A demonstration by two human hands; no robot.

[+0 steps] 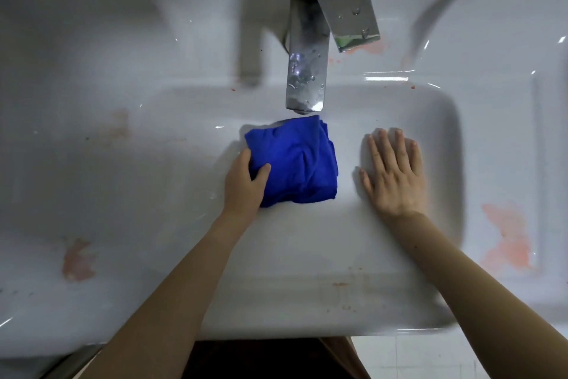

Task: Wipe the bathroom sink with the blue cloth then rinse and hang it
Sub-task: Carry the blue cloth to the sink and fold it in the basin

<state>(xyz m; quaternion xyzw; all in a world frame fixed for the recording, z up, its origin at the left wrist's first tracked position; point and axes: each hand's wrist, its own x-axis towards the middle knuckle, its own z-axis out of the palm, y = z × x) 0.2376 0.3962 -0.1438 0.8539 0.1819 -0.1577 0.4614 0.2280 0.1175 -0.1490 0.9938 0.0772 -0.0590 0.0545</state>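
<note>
The bunched blue cloth (299,163) lies in the middle of the white sink basin (307,243), just below the tap spout. My left hand (246,183) grips the cloth's left edge, thumb on top of the fabric. My right hand (395,172) lies flat in the basin to the right of the cloth, fingers straight and spread, not touching the cloth. No water runs from the spout.
The chrome tap (307,71) juts over the basin's back edge, its lever (344,0) angled right and wet with drops. Pinkish stains mark the sink's rim at left (76,260), right (507,237) and behind the tap. A tiled floor shows at bottom right.
</note>
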